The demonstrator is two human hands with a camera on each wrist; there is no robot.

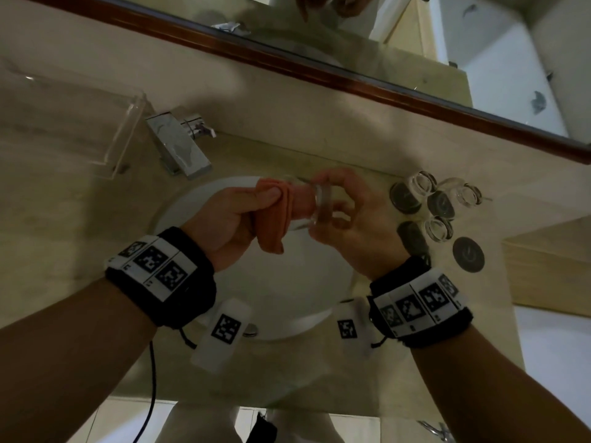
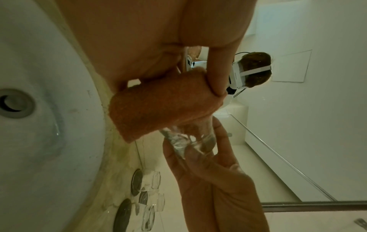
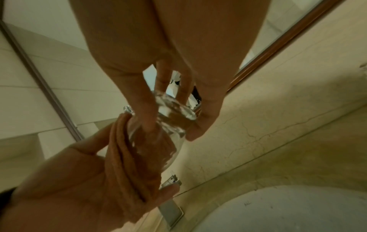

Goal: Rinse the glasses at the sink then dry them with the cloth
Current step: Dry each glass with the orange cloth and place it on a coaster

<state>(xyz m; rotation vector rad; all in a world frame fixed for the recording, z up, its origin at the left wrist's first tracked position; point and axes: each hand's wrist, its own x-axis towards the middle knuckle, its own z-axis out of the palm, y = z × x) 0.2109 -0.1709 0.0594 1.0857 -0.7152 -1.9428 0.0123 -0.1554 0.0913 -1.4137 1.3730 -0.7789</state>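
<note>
— Two hands meet above the white sink. What does each one hold?

— The right hand has its fingers and thumb curled round the base end of a clear glass, which lies on its side in the air over the basin. The left hand is clenched on an orange cloth, thumb pressed on top of the folds.

— Where does the cloth sit against the glass?

— Pushed into the open mouth. From the right wrist view the orange folds show through the clear wall of the glass.

— And the other glasses?

— Three of them stand on the beige counter to the right of the sink, near several dark round coasters; whether any glass rests on a coaster, I cannot tell.

— Anything else nearby?

— One chrome tap behind the basin on the left, a clear acrylic tray beside it, and a wood-framed mirror along the wall.
</note>
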